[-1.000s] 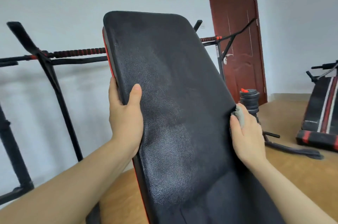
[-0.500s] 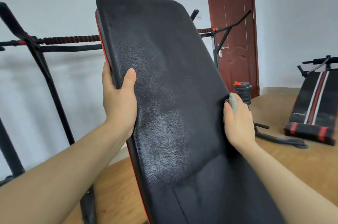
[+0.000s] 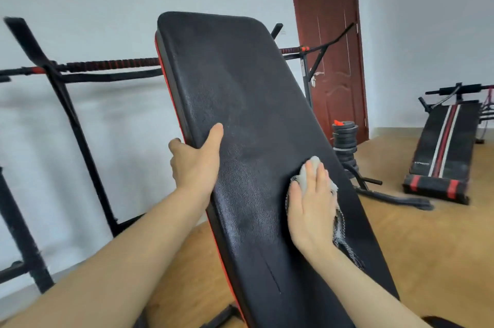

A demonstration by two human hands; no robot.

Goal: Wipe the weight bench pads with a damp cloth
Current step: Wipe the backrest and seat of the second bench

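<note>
Inclined black pad [image 3: 240, 103] fills centre. Left hand [image 3: 195, 164] at its 9 o'clock edge, grip curled round it, thumb on face. Right hand [image 3: 310, 207] at 4 o'clock, grip spread flat, pressing grey cloth [image 3: 313, 163] onto pad.

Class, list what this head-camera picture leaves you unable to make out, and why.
All in the head view:
Most of the cloth: covered by the right hand.
Fingers of the left hand: behind the edge of the pad.
Lower end of the pad: cut off by the bottom edge.
Print on the far sit-up bench: too small.
</note>
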